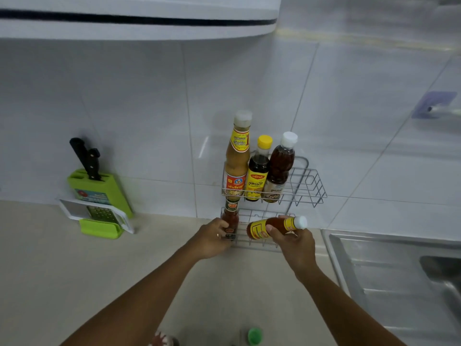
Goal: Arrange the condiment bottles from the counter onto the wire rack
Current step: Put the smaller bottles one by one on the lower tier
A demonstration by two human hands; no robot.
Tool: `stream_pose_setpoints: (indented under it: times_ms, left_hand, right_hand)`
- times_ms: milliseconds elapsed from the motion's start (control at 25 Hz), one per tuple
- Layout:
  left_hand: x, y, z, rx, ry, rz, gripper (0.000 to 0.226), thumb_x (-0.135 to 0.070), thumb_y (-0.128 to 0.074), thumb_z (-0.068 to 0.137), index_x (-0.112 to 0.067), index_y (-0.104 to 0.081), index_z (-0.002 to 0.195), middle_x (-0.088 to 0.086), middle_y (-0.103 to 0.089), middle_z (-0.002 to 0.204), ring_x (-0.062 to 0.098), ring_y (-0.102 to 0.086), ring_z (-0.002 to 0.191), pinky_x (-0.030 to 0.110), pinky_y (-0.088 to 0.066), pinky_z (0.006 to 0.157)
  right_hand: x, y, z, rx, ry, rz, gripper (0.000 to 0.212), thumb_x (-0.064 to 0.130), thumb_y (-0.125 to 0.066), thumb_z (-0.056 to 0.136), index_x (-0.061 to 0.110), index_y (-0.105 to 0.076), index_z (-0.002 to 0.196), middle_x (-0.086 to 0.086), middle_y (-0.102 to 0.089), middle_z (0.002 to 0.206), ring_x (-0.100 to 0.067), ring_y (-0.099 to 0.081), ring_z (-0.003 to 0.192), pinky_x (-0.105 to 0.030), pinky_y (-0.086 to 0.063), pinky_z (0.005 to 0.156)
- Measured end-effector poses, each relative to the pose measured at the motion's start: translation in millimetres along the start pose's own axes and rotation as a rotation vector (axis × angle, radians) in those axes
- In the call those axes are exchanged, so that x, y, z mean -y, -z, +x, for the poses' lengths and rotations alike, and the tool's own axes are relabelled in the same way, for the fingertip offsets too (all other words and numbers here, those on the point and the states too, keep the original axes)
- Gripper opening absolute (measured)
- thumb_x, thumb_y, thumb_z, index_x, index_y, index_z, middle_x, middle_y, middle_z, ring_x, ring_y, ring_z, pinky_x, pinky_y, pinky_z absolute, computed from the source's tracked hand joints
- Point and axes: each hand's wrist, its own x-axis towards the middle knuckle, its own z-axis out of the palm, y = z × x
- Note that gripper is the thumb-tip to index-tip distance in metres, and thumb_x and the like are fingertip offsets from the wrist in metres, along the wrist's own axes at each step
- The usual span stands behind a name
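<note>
A two-tier wire rack (309,186) hangs on the tiled wall. Its upper tier holds three upright bottles: a tall tan sauce bottle (237,158), a dark bottle with a yellow cap (258,173) and a brown bottle with a white cap (279,168). On the lower tier's left end stands a red sauce bottle (230,221), with my left hand (212,236) closed around it. My right hand (294,239) holds an orange bottle with a yellow label and white cap (274,227), tilted on its side over the lower tier.
A green knife block (99,191) with black-handled knives and a grater (99,216) stand at the left against the wall. A steel sink (399,270) lies to the right. A green cap (254,335) and a red-patterned lid (163,339) show at the counter's near edge.
</note>
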Motion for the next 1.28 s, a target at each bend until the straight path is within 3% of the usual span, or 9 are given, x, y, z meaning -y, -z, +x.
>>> stream_pose_setpoints:
  times_ms: [160,280,400,520,600,720,920,1080,1280]
  left_hand:
    - [15.1,-13.9,20.2,-0.155,0.166,-0.179,0.066,-0.019,-0.066,0.089,-0.015,-0.036,0.148,0.015,-0.051,0.144,0.032,-0.057,0.125,0.032,-0.051,0.084]
    - [21.1,-26.7,32.1,-0.101,0.235,-0.260,0.074,-0.013,-0.061,0.090,-0.018,-0.027,0.155,0.012,-0.040,0.157,0.032,-0.045,0.139,0.041,-0.047,0.107]
    - [17.1,-33.3,35.6,-0.096,0.183,-0.263,0.067,-0.021,-0.057,0.082,-0.025,-0.042,0.147,0.007,-0.055,0.146,0.029,-0.055,0.127,0.047,-0.049,0.105]
    - [11.8,-35.7,37.9,-0.144,0.111,-0.238,0.066,-0.029,-0.057,0.095,-0.034,-0.028,0.154,0.003,-0.056,0.145,0.029,-0.057,0.128,0.035,-0.048,0.096]
    - [14.2,-35.5,42.9,-0.158,0.081,-0.221,0.068,-0.035,-0.057,0.098,-0.037,-0.021,0.156,0.004,-0.054,0.148,0.027,-0.054,0.133,0.034,-0.046,0.100]
    - [17.1,-33.5,48.9,-0.184,0.082,-0.215,0.065,-0.043,-0.056,0.097,-0.034,-0.028,0.155,0.006,-0.056,0.147,0.027,-0.055,0.132,0.036,-0.044,0.104]
    - [18.9,-31.6,55.7,-0.236,0.045,-0.152,0.055,-0.042,-0.051,0.100,-0.028,-0.037,0.151,0.010,-0.062,0.139,0.030,-0.060,0.125,0.034,-0.047,0.097]
    - [16.7,-30.1,57.1,-0.191,0.042,-0.133,0.052,-0.037,-0.048,0.103,-0.027,-0.034,0.152,0.009,-0.057,0.145,0.030,-0.056,0.129,0.026,-0.039,0.091]
    - [17.1,-24.5,52.1,-0.092,0.053,-0.111,0.063,-0.043,-0.052,0.100,-0.030,-0.025,0.156,0.008,-0.054,0.148,0.029,-0.054,0.133,0.031,-0.041,0.101]
  right_hand:
    - [-4.3,-15.8,20.0,0.010,0.087,-0.139,0.043,0.023,-0.090,0.074,0.022,-0.072,0.113,0.006,-0.072,0.090,-0.012,-0.069,0.084,-0.011,-0.048,0.067]
    - [-5.2,-28.7,34.9,0.096,0.107,-0.212,0.046,0.022,-0.090,0.073,0.020,-0.069,0.114,0.011,-0.069,0.088,0.002,-0.064,0.080,-0.003,-0.046,0.061]
    - [-5.6,-41.1,47.8,0.178,0.107,-0.310,0.043,0.024,-0.089,0.075,0.018,-0.067,0.112,0.007,-0.068,0.088,-0.008,-0.066,0.077,-0.008,-0.044,0.059]
    - [-7.5,-54.3,57.8,0.231,0.129,-0.395,0.045,0.026,-0.088,0.077,0.015,-0.066,0.114,0.007,-0.065,0.081,-0.006,-0.060,0.066,-0.013,-0.039,0.055]
    - [-10.9,-60.5,63.1,0.260,0.145,-0.432,0.049,0.026,-0.088,0.077,0.014,-0.066,0.119,0.000,-0.071,0.094,-0.009,-0.061,0.069,-0.013,-0.040,0.056]
    - [-15.6,-67.5,67.1,0.301,0.146,-0.462,0.051,0.026,-0.087,0.078,0.011,-0.066,0.122,-0.006,-0.074,0.109,-0.011,-0.061,0.072,-0.012,-0.038,0.056]
    - [-17.5,-70.5,72.6,0.349,0.161,-0.529,0.052,0.032,-0.084,0.081,0.011,-0.064,0.124,-0.008,-0.073,0.119,-0.017,-0.064,0.087,-0.009,-0.035,0.057]
    - [-17.8,-70.2,75.1,0.378,0.167,-0.569,0.053,0.034,-0.082,0.082,0.014,-0.061,0.127,-0.007,-0.072,0.123,-0.017,-0.064,0.089,-0.012,-0.039,0.061]
    - [-22.2,-69.5,72.3,0.364,0.153,-0.577,0.052,0.036,-0.081,0.083,0.015,-0.060,0.126,-0.004,-0.071,0.124,-0.019,-0.067,0.094,-0.022,-0.043,0.072]
